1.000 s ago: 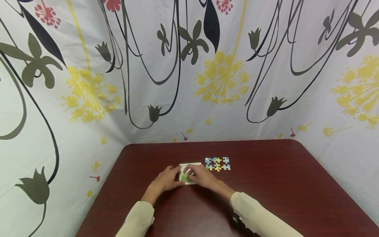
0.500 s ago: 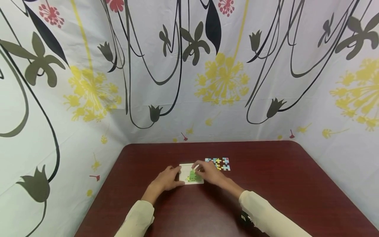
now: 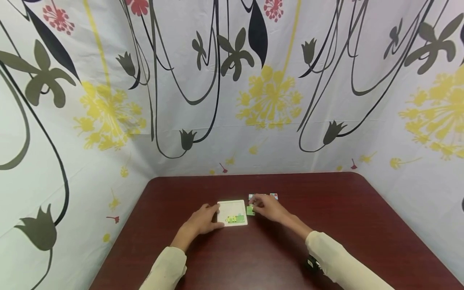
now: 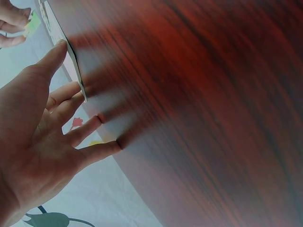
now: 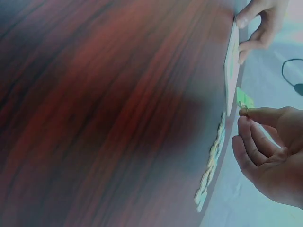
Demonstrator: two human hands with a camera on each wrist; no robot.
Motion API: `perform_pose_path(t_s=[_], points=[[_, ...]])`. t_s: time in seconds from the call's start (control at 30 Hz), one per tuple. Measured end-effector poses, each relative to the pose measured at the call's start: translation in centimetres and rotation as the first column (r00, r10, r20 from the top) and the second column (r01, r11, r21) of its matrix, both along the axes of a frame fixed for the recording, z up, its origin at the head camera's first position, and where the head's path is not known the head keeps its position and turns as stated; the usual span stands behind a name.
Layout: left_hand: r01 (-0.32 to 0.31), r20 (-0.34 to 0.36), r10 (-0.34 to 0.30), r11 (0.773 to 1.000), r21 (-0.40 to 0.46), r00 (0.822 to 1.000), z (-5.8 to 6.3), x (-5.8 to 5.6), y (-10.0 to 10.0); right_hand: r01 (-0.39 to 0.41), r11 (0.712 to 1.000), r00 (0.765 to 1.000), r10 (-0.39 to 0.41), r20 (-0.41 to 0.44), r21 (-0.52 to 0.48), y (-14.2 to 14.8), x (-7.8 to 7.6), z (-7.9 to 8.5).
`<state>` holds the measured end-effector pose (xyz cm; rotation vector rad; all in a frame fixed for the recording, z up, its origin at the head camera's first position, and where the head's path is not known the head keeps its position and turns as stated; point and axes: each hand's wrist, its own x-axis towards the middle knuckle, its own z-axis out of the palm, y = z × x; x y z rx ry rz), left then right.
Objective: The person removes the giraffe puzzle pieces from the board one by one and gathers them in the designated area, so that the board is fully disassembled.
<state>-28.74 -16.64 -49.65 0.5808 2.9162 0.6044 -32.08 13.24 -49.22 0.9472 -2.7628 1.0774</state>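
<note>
A shallow white puzzle tray lies on the table, with a few joined green and yellow pieces along its near side. My left hand holds the tray by its left end, thumb at the near edge and fingers at the left edge; in the left wrist view two other fingers spread away from it. Just right of the tray, my right hand pinches a green puzzle piece between thumb and fingertips, above the table. Part of that piece is hidden by the fingers.
Several loose puzzle pieces lie beyond the right hand, which covers most of them in the head view; one piece shows past it. A dark red wooden table carries everything. Flower-patterned cloth hangs behind and at the sides.
My right hand has moved rightward from over the tray, carrying the green puzzle piece past the tray's right edge. The left hand has kept its hold on the tray.
</note>
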Motion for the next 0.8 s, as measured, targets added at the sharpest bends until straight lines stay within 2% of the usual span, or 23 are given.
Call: perform_pose_path(t_s=[0.23, 0.4, 0.8], points=[[0.001, -0.003, -0.001, 1.0, 0.003, 1.0, 0.0, 0.1, -0.1, -0.007, 1.0, 1.0, 0.008, -0.025, 0.009, 1.0, -0.3, -0.8], [0.001, -0.007, -0.001, 1.0, 0.004, 1.0, 0.0, 0.1, -0.1, 0.029, 0.999, 0.999, -0.029, -0.023, 0.027, 1.2, -0.5, -1.3], [0.003, -0.008, -0.003, 1.0, -0.004, 1.0, -0.3, -0.1, 0.0, 0.057, 0.998, 0.996, -0.055, -0.065, 0.032, 1.1, -0.6, -1.4]])
